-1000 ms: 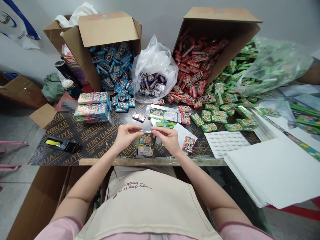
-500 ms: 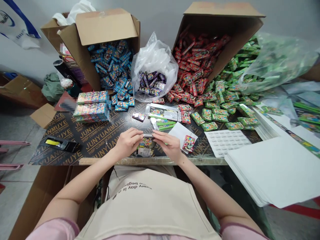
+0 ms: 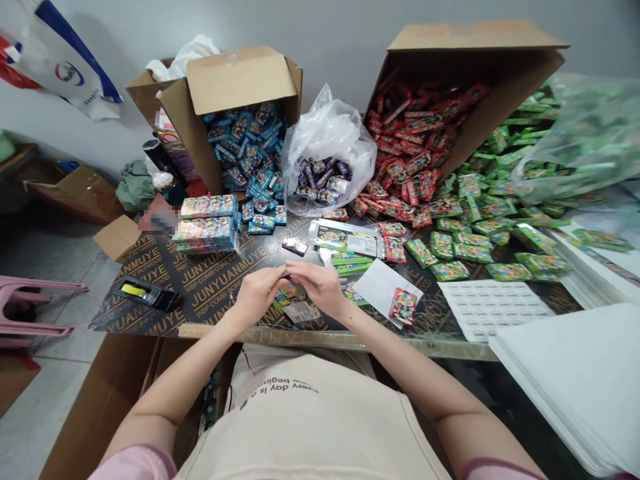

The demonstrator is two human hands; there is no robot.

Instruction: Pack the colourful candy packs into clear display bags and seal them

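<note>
My left hand (image 3: 260,290) and my right hand (image 3: 320,285) meet at the fingertips above the front of the table. Both are closed, pinching a small dark thing mostly hidden by the fingers; its kind is not clear. Just below them shows a printed packet (image 3: 303,312) with a pale label; whether it joins what I pinch I cannot tell. A similar flat packet with a silvery edge (image 3: 345,239) lies beyond my hands, on green strips (image 3: 350,265). A single purple small box (image 3: 295,245) sits near it. To the right, a red small box (image 3: 404,305) rests on white paper (image 3: 383,283).
Behind stand a carton of blue small boxes (image 3: 240,79), a clear bag of purple ones (image 3: 327,120) and a carton of red ones (image 3: 475,37). Green small boxes (image 3: 475,247) spread rightward. Wrapped stacks (image 3: 207,227) and a tape dispenser (image 3: 145,293) are left; white sheets (image 3: 575,373) lie right.
The view has shifted, so the table's contents appear farther right and lower. My hands have drawn closer together, and the silvery edge earlier visible between them is now hidden.
</note>
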